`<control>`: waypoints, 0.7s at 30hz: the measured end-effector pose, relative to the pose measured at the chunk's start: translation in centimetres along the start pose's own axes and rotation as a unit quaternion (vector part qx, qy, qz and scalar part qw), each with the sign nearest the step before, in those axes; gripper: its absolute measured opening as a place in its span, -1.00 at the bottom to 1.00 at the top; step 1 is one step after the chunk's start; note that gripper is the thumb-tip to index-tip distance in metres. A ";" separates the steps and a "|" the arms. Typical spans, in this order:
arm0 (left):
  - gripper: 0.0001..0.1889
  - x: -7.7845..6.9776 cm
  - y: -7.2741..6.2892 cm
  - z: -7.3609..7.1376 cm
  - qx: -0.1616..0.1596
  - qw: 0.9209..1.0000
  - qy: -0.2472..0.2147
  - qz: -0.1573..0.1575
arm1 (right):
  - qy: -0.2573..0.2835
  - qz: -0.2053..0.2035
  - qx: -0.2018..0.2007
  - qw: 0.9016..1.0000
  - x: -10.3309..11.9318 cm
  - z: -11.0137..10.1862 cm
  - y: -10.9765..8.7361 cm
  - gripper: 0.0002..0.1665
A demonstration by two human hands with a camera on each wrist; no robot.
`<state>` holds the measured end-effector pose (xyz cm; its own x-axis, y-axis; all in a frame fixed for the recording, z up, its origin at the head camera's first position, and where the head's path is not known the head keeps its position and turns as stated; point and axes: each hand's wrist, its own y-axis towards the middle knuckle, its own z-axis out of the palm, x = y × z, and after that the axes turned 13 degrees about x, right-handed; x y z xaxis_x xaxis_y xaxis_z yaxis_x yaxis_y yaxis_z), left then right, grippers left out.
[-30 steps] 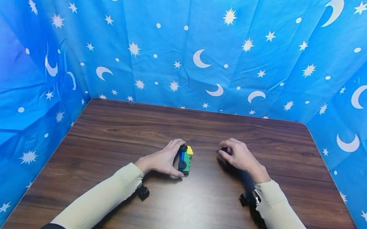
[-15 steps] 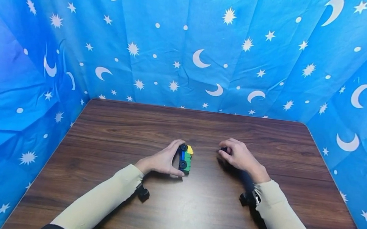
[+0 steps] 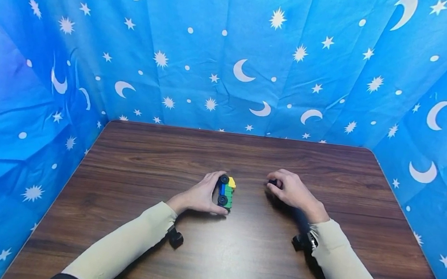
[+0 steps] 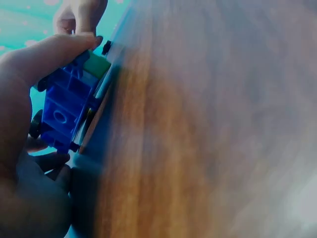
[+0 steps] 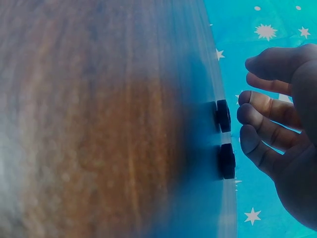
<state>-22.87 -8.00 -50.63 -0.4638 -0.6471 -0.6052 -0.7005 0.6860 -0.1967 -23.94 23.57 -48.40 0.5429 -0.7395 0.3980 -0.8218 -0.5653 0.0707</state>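
Note:
A toy truck [image 3: 227,195] of green, yellow and blue building bricks lies on its side, two black wheels facing up. My left hand [image 3: 201,193] grips it by its ends, thumb at the near end and fingers at the far end. In the left wrist view its hollow blue chassis [image 4: 64,106] faces the camera. To the right, my right hand [image 3: 293,190] hovers low with loosely curled fingers. Below its fingertips, in the right wrist view, a black wheel [image 5: 224,116] and another black wheel [image 5: 228,161] lie flat, apart from the fingers.
The dark wood table [image 3: 233,266] reaches back to a blue curtain [image 3: 201,44] with white moons and stars, which also hangs on both sides. A black wrist camera [image 3: 175,237] sits under the left sleeve, another black wrist camera [image 3: 300,242] under the right sleeve.
My left thumb has slid slightly to the right along the truck's near end. My right hand has stayed in place.

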 end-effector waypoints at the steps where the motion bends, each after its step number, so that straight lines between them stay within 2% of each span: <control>1: 0.25 0.0 0.0 0.0 -0.004 1.000 -0.003 0.001 | 0.000 0.000 0.001 1.000 0.0 0.0 0.0 -0.75; 7: 0.22 0.0 0.0 0.2 -0.016 1.000 -0.019 0.002 | 0.001 0.010 0.009 1.000 0.2 0.0 0.2 -0.76; 14: 0.16 0.1 0.2 0.5 -0.032 0.999 -0.031 -0.001 | -0.002 0.002 0.007 1.000 0.3 0.0 0.2 -0.77; 21: 0.13 0.3 0.2 0.3 -0.053 0.996 -0.067 0.007 | -0.002 -0.009 -0.002 1.000 0.4 -0.2 0.3 -0.79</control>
<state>-22.95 -7.94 -51.10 -0.4022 -0.5835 -0.7055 -0.7511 0.6509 -0.1101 -23.99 23.18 -48.07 0.5584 -0.7302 0.3937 -0.8125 -0.5772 0.0818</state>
